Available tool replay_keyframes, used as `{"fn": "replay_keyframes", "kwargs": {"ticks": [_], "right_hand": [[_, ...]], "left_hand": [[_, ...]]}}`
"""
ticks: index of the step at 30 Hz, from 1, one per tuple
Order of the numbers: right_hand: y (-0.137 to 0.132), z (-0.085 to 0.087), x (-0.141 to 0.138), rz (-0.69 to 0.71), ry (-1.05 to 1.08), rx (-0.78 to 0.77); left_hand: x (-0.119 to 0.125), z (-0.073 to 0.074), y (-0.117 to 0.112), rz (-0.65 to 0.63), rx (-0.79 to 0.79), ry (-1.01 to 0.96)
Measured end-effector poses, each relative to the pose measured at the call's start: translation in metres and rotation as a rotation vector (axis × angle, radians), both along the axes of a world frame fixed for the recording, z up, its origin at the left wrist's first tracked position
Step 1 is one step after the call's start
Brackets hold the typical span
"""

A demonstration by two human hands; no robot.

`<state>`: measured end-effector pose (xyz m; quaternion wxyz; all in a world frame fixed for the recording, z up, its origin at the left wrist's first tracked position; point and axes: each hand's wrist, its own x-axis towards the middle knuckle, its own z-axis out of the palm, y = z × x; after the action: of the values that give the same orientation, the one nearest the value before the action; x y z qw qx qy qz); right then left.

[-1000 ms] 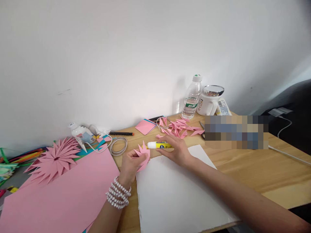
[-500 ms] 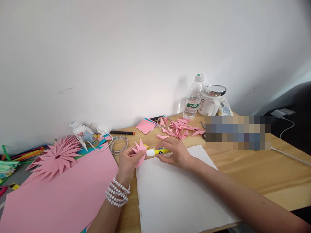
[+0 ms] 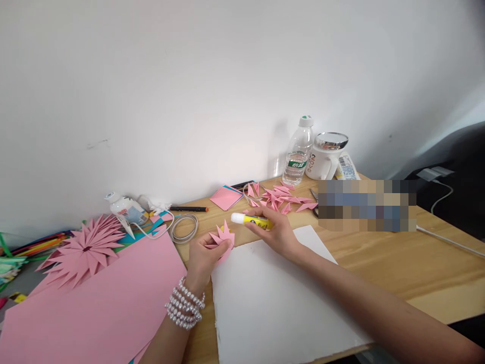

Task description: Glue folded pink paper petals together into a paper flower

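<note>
Between thumb and fingers, my left hand (image 3: 206, 258) pinches a pink folded-paper star (image 3: 226, 241), its points fanning up and to the right. My right hand (image 3: 278, 230) is closed around a yellow glue stick (image 3: 257, 221) whose white end (image 3: 238, 218) points left, above and apart from the star. Both hands are over the far left edge of a white board (image 3: 273, 298). Behind my right hand lies a heap of pink folded paper pieces (image 3: 280, 196).
A larger pink paper star (image 3: 88, 247) rests on pink sheets (image 3: 98, 308) at left. Along the wall are a white bottle (image 3: 127, 207), a marker (image 3: 188, 208), square papers (image 3: 226, 197), a water bottle (image 3: 298, 151) and a mug (image 3: 326, 156). Scissors (image 3: 314, 196) lie right of the heap.
My right hand has drawn the glue stick up and away from the star, leaving a gap. My left hand still holds the star, turned slightly and shifted a little right.
</note>
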<state>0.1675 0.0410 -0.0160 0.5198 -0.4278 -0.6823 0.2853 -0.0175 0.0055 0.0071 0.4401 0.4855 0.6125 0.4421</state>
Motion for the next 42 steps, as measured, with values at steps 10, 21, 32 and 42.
{"fn": "replay_keyframes", "kwargs": {"ticks": [10,21,32,42], "right_hand": [[0.011,0.007,0.005,0.233,0.905,-0.575],[0.001,0.012,-0.002,0.455,0.810,-0.605],[0.001,0.008,0.000,0.421,0.723,-0.580],[-0.001,0.009,0.000,0.393,0.663,-0.532]], "left_hand": [[0.001,0.000,-0.009,-0.256,1.137,0.774],[-0.003,-0.003,-0.013,-0.382,1.340,0.946],[0.002,-0.001,-0.016,-0.378,1.336,0.963],[0.002,-0.004,-0.014,-0.373,1.318,0.972]]}}
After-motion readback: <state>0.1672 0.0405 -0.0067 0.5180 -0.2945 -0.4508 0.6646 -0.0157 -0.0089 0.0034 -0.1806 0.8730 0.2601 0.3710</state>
